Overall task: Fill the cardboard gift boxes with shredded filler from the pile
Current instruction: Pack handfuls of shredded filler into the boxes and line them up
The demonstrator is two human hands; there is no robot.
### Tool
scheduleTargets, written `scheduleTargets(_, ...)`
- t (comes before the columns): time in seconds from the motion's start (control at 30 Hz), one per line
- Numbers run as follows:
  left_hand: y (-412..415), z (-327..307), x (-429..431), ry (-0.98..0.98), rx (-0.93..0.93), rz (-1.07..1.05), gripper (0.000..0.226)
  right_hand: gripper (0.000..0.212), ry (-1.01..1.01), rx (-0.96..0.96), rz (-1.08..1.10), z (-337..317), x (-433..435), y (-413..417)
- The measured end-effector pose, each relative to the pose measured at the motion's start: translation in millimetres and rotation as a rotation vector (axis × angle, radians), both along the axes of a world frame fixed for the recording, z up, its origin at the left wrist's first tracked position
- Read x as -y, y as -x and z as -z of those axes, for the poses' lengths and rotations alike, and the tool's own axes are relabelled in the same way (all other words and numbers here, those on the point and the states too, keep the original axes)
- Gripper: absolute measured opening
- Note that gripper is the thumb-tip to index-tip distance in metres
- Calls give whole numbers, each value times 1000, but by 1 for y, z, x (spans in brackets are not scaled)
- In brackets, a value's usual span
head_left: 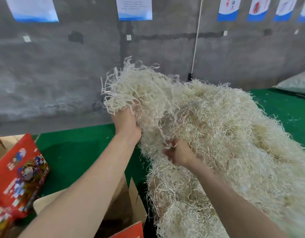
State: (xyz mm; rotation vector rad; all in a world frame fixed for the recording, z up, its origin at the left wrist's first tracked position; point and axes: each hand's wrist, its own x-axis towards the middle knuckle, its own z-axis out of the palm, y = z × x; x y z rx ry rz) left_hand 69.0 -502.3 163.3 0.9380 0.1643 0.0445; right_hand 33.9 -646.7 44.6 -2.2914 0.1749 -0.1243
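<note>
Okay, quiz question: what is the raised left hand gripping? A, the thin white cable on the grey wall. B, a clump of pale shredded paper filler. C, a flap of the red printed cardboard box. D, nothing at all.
B: the left hand has its fingers curled into a clump of pale shredded paper filler, held up beside the large filler pile and well apart from the red printed cardboard box.

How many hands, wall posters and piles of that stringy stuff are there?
hands: 2 (left hand, right hand)
posters: 6
filler pile: 1
total: 9
</note>
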Motion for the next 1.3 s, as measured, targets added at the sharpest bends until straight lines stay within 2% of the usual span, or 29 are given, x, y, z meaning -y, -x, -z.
scheduleTargets(0.07,4,-8,-8,123,6,74,18,18,218,-64,63,21,11,3)
scheduleTargets(0.13,8,-11,-15,146,70,141,21,24,250,-82,68,25,20,8)
scheduleTargets(0.2,12,-8,-21,102,88,191,24,38,66,75,32,7,22,11)
scheduleTargets(0.3,11,0,-33,58,113,233,25,67,-433,368,-121,-52,17,17)
scheduleTargets(0.37,14,3,-45,-18,120,316,24,89,-719,351,-328,-83,11,18)
scheduleTargets(0.43,18,3,-63,-96,115,392,31,99,-791,288,-460,-101,-1,19)
scheduleTargets(0.5,21,3,-86,-185,95,370,37,110,-704,260,-507,-110,-19,18)
scheduleTargets(0.57,24,2,-109,-266,72,323,30,115,-613,252,-559,-112,-44,15)
scheduleTargets(0.67,32,8,-140,-424,37,245,30,102,-540,200,-617,-108,-86,16)
scheduleTargets(0.77,41,21,-174,-437,-27,267,52,74,-441,171,-647,-100,-128,23)
scheduleTargets(0.8,43,27,-186,-445,-54,281,53,65,-440,156,-654,-97,-141,24)
scheduleTargets(0.87,41,45,-207,-486,-185,194,36,45,-428,106,-623,-87,-165,24)
scheduleTargets(0.9,41,55,-216,-498,-243,173,36,39,-410,83,-609,-80,-176,24)
scheduleTargets(1.03,44,101,-239,-533,-395,269,27,45,-391,-45,-511,-32,-200,21)
scheduleTargets(1.1,48,127,-245,-595,-457,239,18,46,-423,-148,-432,1,-203,24)
scheduleTargets(1.17,56,146,-252,-576,-522,241,35,42,-477,-243,-347,31,-207,29)
scheduleTargets(1.23,62,161,-260,-456,-553,405,70,42,-513,-302,-267,54,-213,37)
scheduleTargets(1.3,67,169,-272,-371,-508,545,96,40,-515,-306,-164,69,-221,41)
